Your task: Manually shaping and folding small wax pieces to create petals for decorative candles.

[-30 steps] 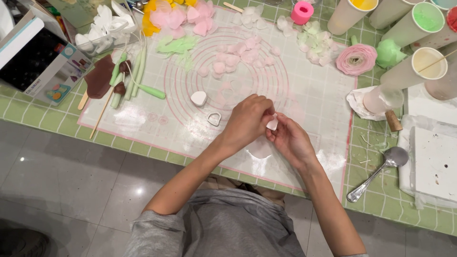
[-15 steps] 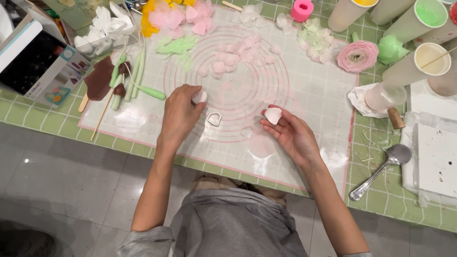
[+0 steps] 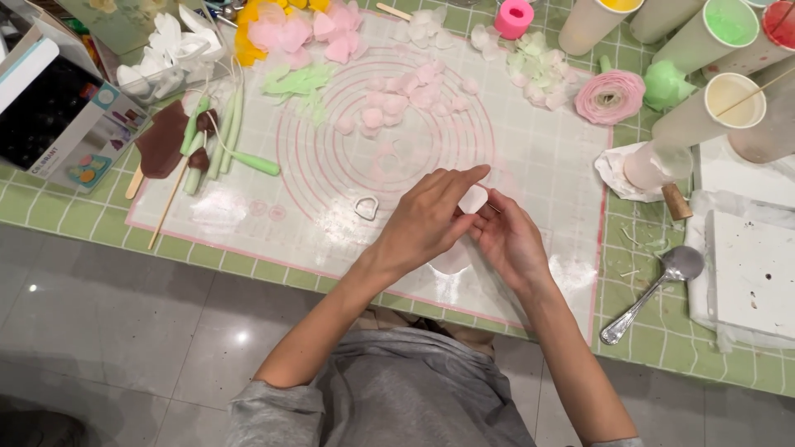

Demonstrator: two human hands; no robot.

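Since the earlier frame, left hand [image 3: 426,219] has come back from the left part of the mat and now meets right hand [image 3: 507,240] again over the mat's [image 3: 546,157] near centre. Both hands pinch one small pale petal piece [image 3: 474,199] between them; left fingers stretch over it, right fingers cup it from below. Grip narrow, closed on the petal piece, which is held just above the mat, not lying on it.

Heart cutter [image 3: 366,207] lies on the mat just left of the left hand, apart from it. Loose pink petals [image 3: 389,103] are scattered on the mat's far side, inside the printed rings. Green stems [image 3: 228,136] and a brown shape [image 3: 161,141] sit at the mat's left edge. Pink and yellow flowers [image 3: 290,29] are at its far left corner. Finished pink rose [image 3: 609,95] rests by the mat's far right corner. Tall cups [image 3: 712,33] stand beyond the mat's right edge. Metal spoon [image 3: 658,285] lies right of the mat, near side, beside a white block [image 3: 754,277]. Black box [image 3: 50,116] sits well left of the mat. Grey shirt visible below the table edge.
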